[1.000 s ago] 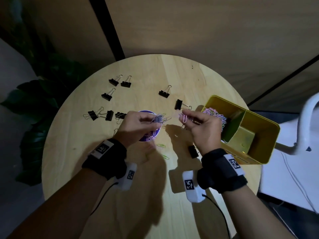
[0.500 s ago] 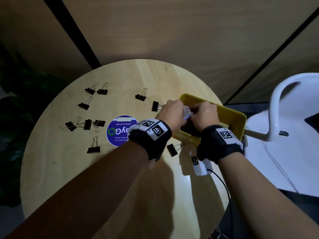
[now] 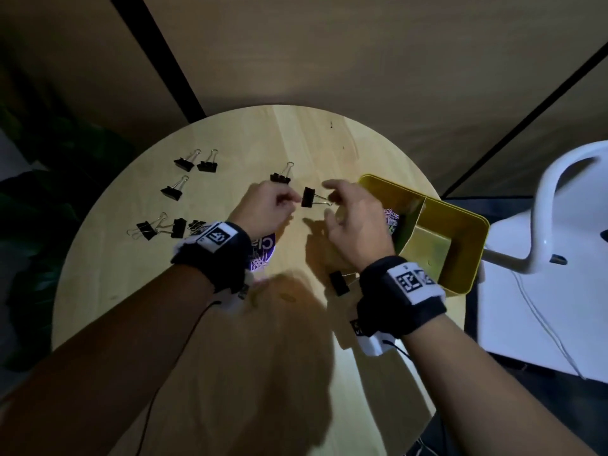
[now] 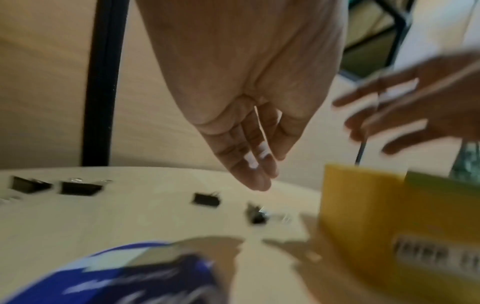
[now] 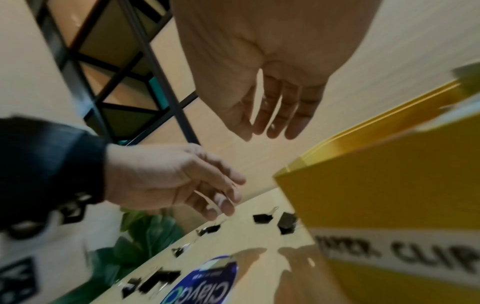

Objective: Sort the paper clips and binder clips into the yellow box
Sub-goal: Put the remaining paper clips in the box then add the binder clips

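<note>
Both hands hover empty over the round wooden table (image 3: 230, 133). My left hand (image 3: 289, 200) (image 4: 259, 176) hangs with its fingers loosely curled, just left of a black binder clip (image 3: 308, 197) (image 4: 255, 216) lying on the table. On the clip's other side my right hand (image 3: 330, 202) (image 5: 270, 131) has relaxed, spread fingers over its wire handles. The yellow box (image 3: 460, 264) (image 5: 376, 185) stands right of the hands. A tangle of coloured paper clips (image 3: 391, 220) fills its left compartment. Several more binder clips (image 3: 184, 164) lie scattered on the left half.
One binder clip (image 3: 339, 283) lies by my right wrist, another (image 3: 279, 177) just beyond my left hand. A round blue sticker (image 3: 263, 251) shows under my left wrist. A white chair (image 3: 543, 225) stands to the right and a dark plant (image 3: 49, 209) to the left.
Half a second ago both hands were at the yellow box with paper clips. They have since drawn back left, empty, to the binder clip beside the box.
</note>
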Motion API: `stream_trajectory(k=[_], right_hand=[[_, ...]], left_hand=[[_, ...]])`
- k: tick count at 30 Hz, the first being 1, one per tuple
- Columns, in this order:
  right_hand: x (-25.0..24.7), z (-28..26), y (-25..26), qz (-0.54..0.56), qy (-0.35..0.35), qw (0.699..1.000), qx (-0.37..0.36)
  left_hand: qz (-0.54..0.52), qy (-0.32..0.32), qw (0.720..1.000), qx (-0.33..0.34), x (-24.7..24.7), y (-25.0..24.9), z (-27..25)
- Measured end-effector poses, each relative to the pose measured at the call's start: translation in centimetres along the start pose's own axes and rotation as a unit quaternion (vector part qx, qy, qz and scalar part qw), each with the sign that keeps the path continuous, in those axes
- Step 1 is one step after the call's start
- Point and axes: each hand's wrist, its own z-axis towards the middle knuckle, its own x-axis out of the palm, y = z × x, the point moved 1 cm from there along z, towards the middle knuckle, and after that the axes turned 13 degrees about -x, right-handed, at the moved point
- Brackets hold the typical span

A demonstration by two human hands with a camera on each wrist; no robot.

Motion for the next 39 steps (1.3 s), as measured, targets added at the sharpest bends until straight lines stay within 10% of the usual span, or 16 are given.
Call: stream_trajectory(k=[5, 11, 16, 26, 31, 39], right_hand=[[4.4, -1.8, 0.6, 0.054, 0.092, 0.994, 0.013], [9.9, -5.5, -0.8, -0.059, 0.352, 0.934, 0.007], [12.1, -5.7, -0.5, -0.049, 0.334, 0.941, -0.012], [13.4, -5.0, 0.8, -0.037, 0.302, 0.952, -0.021], [13.4, -5.7, 1.8, -0.128, 0.359, 0.924, 0.020], [13.8, -4.6, 2.3, -0.111, 0.345, 0.932, 0.025]], left_hand=[[0.203, 0.079, 0.976, -0.001, 1.7, 6.7, 0.5], [0.191, 0.125, 0.964, 0.139, 4.8, 11.3, -3.1], [0.187, 0.012, 0.978, 0.095, 3.2, 13.7, -4.3], [0.095, 0.019, 0.995, 0.001, 6.5, 13.3, -7.5], [0.292, 0.062, 0.954, -0.008, 6.6, 15.5, -7.9], [0.182, 0.042, 0.976, -0.109, 5.4, 11.8, -6.8]])
